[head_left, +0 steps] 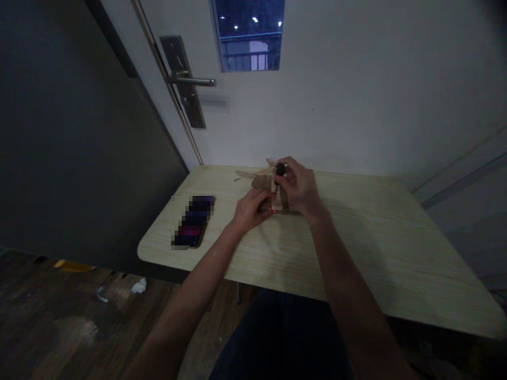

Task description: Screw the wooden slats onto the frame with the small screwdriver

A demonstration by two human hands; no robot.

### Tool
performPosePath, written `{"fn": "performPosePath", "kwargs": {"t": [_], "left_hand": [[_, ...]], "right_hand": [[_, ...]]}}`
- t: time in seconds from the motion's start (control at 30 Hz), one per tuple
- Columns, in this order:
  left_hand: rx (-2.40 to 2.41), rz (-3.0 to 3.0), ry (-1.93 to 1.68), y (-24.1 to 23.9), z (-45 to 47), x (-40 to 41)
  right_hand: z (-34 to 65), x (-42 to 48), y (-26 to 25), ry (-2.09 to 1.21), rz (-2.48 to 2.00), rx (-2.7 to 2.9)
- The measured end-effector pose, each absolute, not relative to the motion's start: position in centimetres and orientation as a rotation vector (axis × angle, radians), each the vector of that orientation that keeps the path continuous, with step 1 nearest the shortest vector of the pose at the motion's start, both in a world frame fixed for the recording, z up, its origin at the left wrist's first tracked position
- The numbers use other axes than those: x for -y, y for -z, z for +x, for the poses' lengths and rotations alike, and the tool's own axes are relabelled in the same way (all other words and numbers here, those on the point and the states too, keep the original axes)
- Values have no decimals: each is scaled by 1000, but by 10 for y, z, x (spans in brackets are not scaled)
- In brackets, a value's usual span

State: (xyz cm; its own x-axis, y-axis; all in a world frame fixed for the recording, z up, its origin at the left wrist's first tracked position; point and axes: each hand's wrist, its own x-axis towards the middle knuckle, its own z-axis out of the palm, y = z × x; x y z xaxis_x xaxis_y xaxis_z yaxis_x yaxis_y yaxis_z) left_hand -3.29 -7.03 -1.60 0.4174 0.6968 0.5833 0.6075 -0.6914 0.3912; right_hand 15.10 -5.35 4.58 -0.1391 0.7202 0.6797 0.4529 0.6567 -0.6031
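Note:
On the table, close to the door, lies a small brown block-like piece that looks like cardboard or wood, with a paler strip across it. My left hand grips its near left side, fingers closed on the edge. Above it my right hand pinches a black-handled screwdriver, held upright with its thin shaft pointing down at the piece. The tip is hidden by my fingers. Pale strips stick out behind the piece, and a small dark screw-like item lies to its left.
A phone with its screen blurred lies on the table's left side. Right behind the table stands a white door with a metal handle and a small window. Scraps, including white crumpled paper, lie on the floor at left.

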Motion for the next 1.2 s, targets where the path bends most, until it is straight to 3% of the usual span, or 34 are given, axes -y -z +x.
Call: {"fn": "performPosePath", "kwargs": {"t": [0.23, 0.67, 0.9, 1.2], "left_hand": [[-1180, 2543, -1111, 13, -32, 72], [-1165, 2553, -1150, 18, -32, 69], [-1181, 2559, -1142, 20, -33, 67], [-1205, 2520, -1113, 14, -32, 72]], "right_hand": [[151, 56, -48, -80, -982, 1847], [149, 59, -54, -350, -884, 1813], [147, 56, -51, -129, -1023, 1763], [148, 56, -48, -186, -993, 1868]]}}
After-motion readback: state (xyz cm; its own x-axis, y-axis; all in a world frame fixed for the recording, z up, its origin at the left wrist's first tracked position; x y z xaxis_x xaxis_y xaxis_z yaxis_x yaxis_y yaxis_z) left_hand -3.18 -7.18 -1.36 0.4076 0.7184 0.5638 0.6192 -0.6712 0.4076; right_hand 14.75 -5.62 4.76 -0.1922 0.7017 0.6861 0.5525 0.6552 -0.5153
